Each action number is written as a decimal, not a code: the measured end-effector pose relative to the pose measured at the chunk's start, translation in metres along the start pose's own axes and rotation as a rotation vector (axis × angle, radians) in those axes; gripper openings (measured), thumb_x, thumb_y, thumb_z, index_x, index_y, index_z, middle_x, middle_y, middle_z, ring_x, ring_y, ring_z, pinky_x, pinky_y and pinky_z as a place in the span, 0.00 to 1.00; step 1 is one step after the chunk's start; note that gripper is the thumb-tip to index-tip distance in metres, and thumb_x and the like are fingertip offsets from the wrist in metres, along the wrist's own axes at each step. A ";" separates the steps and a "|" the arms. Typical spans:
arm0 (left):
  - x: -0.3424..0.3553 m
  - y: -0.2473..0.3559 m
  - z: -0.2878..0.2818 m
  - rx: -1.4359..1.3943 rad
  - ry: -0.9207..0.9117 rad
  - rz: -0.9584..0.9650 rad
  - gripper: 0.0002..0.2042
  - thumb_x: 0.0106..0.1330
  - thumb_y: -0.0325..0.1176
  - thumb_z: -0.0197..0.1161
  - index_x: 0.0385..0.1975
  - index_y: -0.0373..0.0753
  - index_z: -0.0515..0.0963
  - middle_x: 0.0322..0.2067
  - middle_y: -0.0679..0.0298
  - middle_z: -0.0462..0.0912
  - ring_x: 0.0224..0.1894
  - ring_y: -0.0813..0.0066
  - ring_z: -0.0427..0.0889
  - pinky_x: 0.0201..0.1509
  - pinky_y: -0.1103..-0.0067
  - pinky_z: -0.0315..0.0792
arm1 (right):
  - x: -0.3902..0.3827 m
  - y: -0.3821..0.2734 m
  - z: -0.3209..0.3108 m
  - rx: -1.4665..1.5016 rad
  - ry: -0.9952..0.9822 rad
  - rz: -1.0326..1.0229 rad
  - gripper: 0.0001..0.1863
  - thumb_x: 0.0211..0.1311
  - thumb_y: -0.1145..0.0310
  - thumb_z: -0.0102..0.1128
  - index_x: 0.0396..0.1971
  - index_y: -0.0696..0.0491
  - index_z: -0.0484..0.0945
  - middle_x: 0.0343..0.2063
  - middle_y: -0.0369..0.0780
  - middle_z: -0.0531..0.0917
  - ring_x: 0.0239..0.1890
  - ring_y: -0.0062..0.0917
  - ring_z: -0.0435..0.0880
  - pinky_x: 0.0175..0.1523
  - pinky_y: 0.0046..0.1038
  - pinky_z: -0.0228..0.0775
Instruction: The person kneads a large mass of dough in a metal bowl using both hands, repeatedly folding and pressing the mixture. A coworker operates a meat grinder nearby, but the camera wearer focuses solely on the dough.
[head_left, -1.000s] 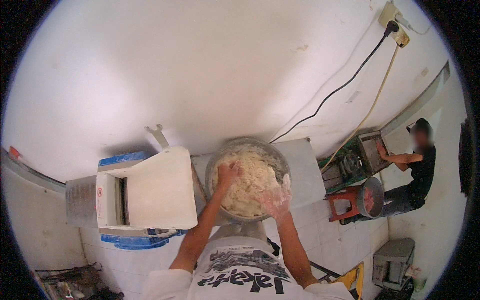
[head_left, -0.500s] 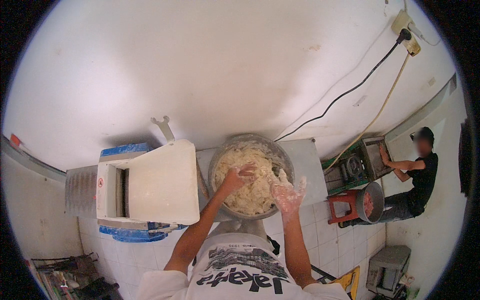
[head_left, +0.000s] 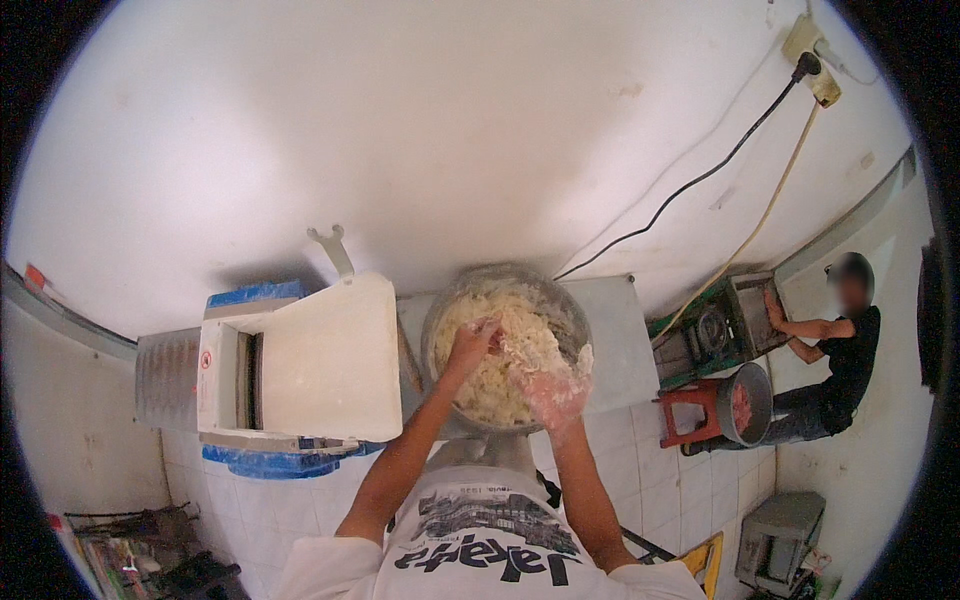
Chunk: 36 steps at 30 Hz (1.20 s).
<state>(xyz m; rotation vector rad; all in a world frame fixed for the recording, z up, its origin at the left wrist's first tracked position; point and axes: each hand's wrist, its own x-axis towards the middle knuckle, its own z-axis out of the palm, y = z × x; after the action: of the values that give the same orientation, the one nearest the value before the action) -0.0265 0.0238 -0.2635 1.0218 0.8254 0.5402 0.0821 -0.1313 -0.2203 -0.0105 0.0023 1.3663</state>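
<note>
A round metal bowl (head_left: pixel 577 300) in front of me holds a shaggy mass of pale, floury dough (head_left: pixel 490 395). My left hand (head_left: pixel 478 343) is over the left part of the bowl, its fingers curled together into the dough. On the right, my right hand (head_left: pixel 552 395) is coated with flour and bits of dough. Its palm lies low over the dough, with the thumb held apart and the fingers stretched toward the middle. Those fingertips are partly blurred and merge with the dough.
Left of the bowl stands a white and blue machine (head_left: pixel 320 365) with a broad tray. The bowl rests on a grey tabletop (head_left: pixel 620 345). At right, a co-worker (head_left: pixel 845 340) reaches into a metal tray (head_left: pixel 752 312) beside a bowl (head_left: pixel 757 425) on a red stool (head_left: pixel 690 412).
My right hand has swung left and inward from the bowl's right rim onto the dough. My left hand has risen slightly, its fingers drawing closer together.
</note>
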 end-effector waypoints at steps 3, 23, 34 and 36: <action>-0.010 -0.006 -0.011 0.065 -0.176 0.216 0.15 0.69 0.38 0.65 0.46 0.32 0.81 0.35 0.63 0.84 0.33 0.77 0.83 0.36 0.80 0.81 | -0.003 -0.001 0.001 0.085 -0.011 0.017 0.46 0.65 0.30 0.38 0.71 0.52 0.59 0.70 0.48 0.62 0.70 0.48 0.61 0.73 0.53 0.46; -0.030 -0.013 -0.021 0.514 -0.526 0.074 0.17 0.61 0.33 0.70 0.50 0.37 0.81 0.47 0.64 0.84 0.49 0.72 0.81 0.56 0.74 0.74 | -0.003 0.003 -0.027 -0.232 0.046 0.165 0.31 0.75 0.52 0.36 0.70 0.56 0.57 0.65 0.55 0.66 0.68 0.48 0.64 0.70 0.39 0.60; -0.016 -0.066 0.005 -0.198 -0.280 -0.234 0.11 0.63 0.31 0.66 0.41 0.32 0.81 0.34 0.62 0.85 0.35 0.70 0.86 0.41 0.71 0.82 | -0.019 -0.018 -0.124 -2.449 -0.453 -0.183 0.21 0.70 0.63 0.49 0.56 0.60 0.72 0.49 0.50 0.78 0.52 0.43 0.77 0.60 0.41 0.67; 0.008 -0.090 -0.027 -0.253 0.043 -0.203 0.10 0.63 0.33 0.67 0.39 0.34 0.81 0.32 0.64 0.84 0.33 0.71 0.85 0.39 0.73 0.81 | -0.015 0.026 -0.058 -2.458 -0.477 -0.098 0.18 0.65 0.64 0.53 0.52 0.57 0.75 0.44 0.49 0.80 0.49 0.43 0.79 0.59 0.43 0.67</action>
<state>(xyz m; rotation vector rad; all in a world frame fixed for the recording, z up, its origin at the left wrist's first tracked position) -0.0421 0.0044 -0.3547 0.6885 0.8637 0.4804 0.0535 -0.1415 -0.2780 -1.6510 -1.9704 0.4611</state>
